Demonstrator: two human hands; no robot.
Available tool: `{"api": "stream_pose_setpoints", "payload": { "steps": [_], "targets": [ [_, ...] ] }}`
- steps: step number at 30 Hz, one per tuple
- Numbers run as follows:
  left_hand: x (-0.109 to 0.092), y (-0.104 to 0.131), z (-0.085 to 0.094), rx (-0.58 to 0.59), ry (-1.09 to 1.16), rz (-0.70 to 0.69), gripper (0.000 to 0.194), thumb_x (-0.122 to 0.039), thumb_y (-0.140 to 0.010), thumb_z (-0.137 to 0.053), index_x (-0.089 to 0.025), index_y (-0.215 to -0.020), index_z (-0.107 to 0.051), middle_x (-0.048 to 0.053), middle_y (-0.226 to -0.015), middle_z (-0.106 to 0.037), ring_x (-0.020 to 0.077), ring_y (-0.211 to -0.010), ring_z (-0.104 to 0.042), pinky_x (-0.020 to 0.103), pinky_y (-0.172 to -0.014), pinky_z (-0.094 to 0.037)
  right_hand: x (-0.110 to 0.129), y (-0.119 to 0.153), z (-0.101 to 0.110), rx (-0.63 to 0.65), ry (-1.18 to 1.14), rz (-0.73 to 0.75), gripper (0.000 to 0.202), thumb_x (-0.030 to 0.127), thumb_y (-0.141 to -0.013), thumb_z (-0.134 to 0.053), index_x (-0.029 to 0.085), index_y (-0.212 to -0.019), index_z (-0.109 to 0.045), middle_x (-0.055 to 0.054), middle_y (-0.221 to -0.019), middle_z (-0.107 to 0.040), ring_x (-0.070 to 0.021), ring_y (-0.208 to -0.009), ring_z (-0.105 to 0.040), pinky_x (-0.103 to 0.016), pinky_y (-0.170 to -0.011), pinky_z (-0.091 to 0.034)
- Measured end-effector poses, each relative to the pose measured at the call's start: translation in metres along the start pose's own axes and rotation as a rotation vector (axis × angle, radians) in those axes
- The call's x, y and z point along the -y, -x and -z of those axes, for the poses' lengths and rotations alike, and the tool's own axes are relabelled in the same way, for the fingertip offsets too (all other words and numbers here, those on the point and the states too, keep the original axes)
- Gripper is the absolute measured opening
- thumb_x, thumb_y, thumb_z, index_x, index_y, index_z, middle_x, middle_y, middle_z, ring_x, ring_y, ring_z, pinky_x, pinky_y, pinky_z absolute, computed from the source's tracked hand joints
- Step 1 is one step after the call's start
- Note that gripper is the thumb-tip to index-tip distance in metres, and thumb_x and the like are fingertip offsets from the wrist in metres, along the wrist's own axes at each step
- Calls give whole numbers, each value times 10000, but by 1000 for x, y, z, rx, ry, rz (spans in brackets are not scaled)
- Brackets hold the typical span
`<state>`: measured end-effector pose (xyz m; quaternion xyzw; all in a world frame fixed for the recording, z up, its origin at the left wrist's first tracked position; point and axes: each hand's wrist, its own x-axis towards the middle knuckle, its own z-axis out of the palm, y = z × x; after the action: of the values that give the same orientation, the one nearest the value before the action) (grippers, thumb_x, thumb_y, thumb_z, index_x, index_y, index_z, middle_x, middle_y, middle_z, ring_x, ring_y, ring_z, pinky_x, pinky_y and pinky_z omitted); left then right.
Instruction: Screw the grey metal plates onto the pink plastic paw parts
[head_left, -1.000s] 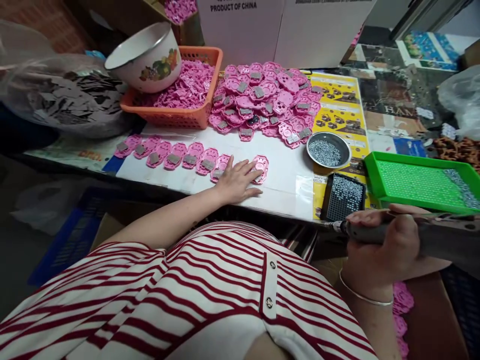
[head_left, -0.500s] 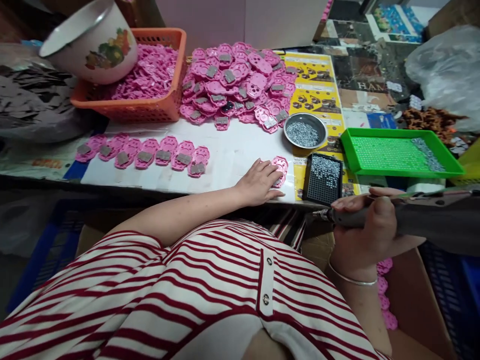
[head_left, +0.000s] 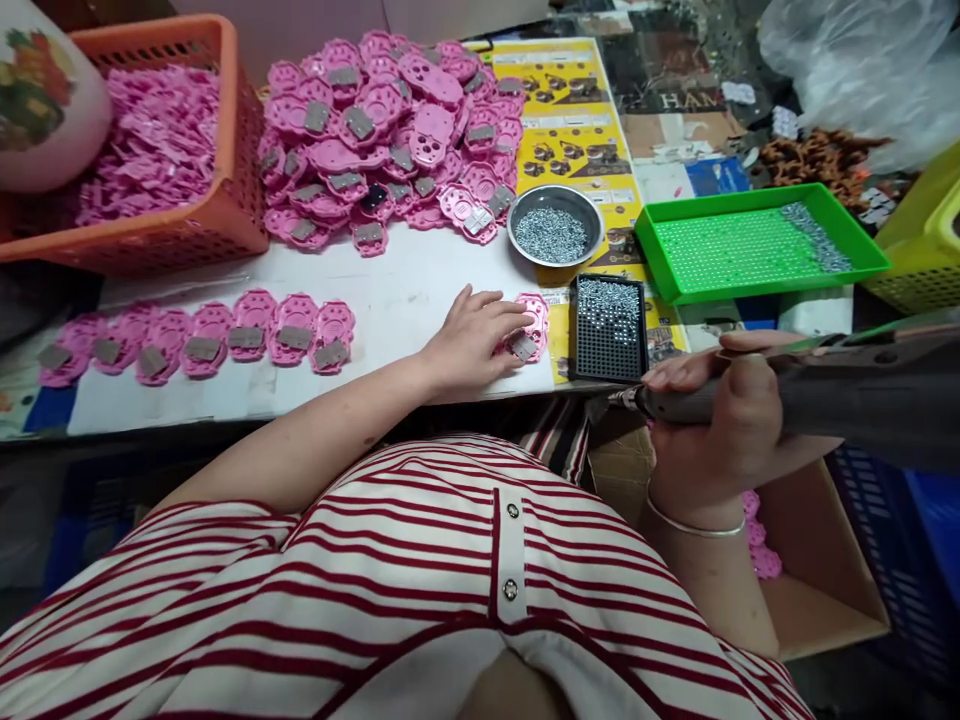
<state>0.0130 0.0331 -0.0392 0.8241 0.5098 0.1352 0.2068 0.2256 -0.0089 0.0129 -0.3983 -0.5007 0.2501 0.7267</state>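
Note:
My left hand (head_left: 474, 338) lies on the white work surface with its fingers stretched out and spread. Its fingertips and thumb touch the left side of a pink plastic housing (head_left: 535, 312), which has a small grey plate on it. My right hand (head_left: 731, 425) is wrapped round a dark grey electric screwdriver (head_left: 682, 404), its bit pointing left at the table's front edge. Between the two hands, a black perforated tray (head_left: 609, 345) holds small screws. Behind it stands a metal bowl (head_left: 517, 238) of screws.
A heap of pink housings (head_left: 375, 150) lies at the back, beside an orange basket (head_left: 244, 150) of pink parts and a white pot (head_left: 45, 130). Several housings (head_left: 251, 335) form a row at left. A green tray (head_left: 757, 285) stands at right, above a cardboard box (head_left: 825, 570).
The view has shifted right, so the table things sit further left. My left fingers have drawn back a little, showing the grey plate on the housing. My right hand keeps hold of the screwdriver.

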Motion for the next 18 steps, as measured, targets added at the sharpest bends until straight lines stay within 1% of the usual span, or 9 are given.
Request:
{"api": "stream_pose_setpoints", "payload": {
  "steps": [3,5,7,10,13,16,18],
  "targets": [
    [2,-6,4,9,-20,-80,406,-236,-918,-672,-264,-1323,-688,41,-1390,-696,301,-1385,-509,662,-1273,-176,-1,-1,-2,1,-23,4,178,322,-833,-668,182,-910,-590,98,-527,-493,-81,-432,-480,-263,-443,-466],
    [3,-9,4,3,-77,-125,327,-247,-933,-665,-264,-1254,-730,41,-1287,-744,287,-1330,-552,658,-1280,-163,-2,-2,-3,11,-42,-2,207,335,-825,-692,177,-908,-587,98,-526,-497,-79,-432,-485,-261,-448,-471],
    [4,-11,3,-15,-138,-161,257,-275,-945,-664,-263,-1180,-766,45,-1227,-760,280,-1290,-577,651,-1288,-154,-3,-4,-4,14,-42,-16,241,363,-822,-708,175,-912,-586,98,-521,-503,-78,-432,-493,-259,-457,-477],
    [5,-12,2,-29,-193,-200,225,-292,-946,-666,-263,-1135,-784,51,-1232,-752,281,-1277,-585,650,-1290,-164,-5,-6,-6,-22,-35,1,218,359,-830,-687,174,-906,-601,101,-507,-504,-79,-423,-494,-257,-446,-469],
    [6,-9,7,-47,-198,-205,241,-293,-947,-671,-267,-1163,-773,52,-1277,-736,282,-1301,-575,640,-1294,-163,-8,-8,-10,-59,-35,32,162,324,-836,-644,177,-900,-619,101,-504,-512,-82,-410,-492,-260,-423,-448],
    [13,4,15,-109,-175,-155,260,-347,-953,-674,-287,-1193,-753,33,-1322,-713,273,-1321,-559,626,-1299,-148,-8,-8,-14,-94,-48,31,142,304,-841,-634,172,-892,-626,96,-511,-530,-83,-415,-495,-266,-427,-431],
    [19,18,19,-108,-150,-137,286,-409,-943,-683,-303,-1202,-742,18,-1346,-697,270,-1336,-544,624,-1300,-137,-5,-10,-16,-113,-65,21,145,306,-826,-641,171,-872,-616,92,-512,-539,-88,-418,-493,-277,-431,-425]
  ]
}}
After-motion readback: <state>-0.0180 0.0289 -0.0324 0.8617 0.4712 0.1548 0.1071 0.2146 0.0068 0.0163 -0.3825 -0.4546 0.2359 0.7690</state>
